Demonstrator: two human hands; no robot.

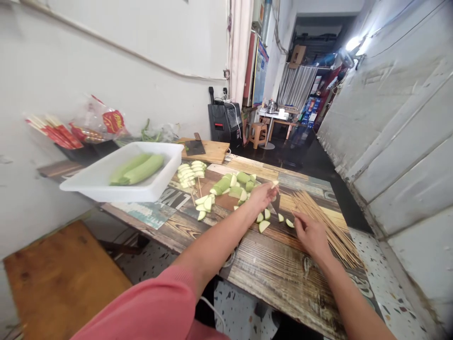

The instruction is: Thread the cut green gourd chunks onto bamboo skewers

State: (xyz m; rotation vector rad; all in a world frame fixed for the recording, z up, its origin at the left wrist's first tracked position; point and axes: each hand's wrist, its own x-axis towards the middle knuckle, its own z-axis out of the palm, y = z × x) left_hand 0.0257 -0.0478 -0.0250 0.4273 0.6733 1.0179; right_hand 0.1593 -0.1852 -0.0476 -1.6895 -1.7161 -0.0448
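Observation:
My left hand reaches over the table with its fingers closed on a pale zucchini piece. To its right, my right hand is closed in a pinch on a thin bamboo skewer, of which only a bit shows at the fingertips. Several cut zucchini pieces lie between and below the hands. A larger heap of green zucchini chunks is just left of my left hand. Skewered zucchini slices rest farther left, near the tray. Beside my right hand lies a bundle of bamboo skewers.
A white plastic tray holding whole zucchini stands on the left. Behind it are a wooden cutting board with a cleaver, and a dark box with red-wrapped chopsticks. A black speaker stands past the table's far edge.

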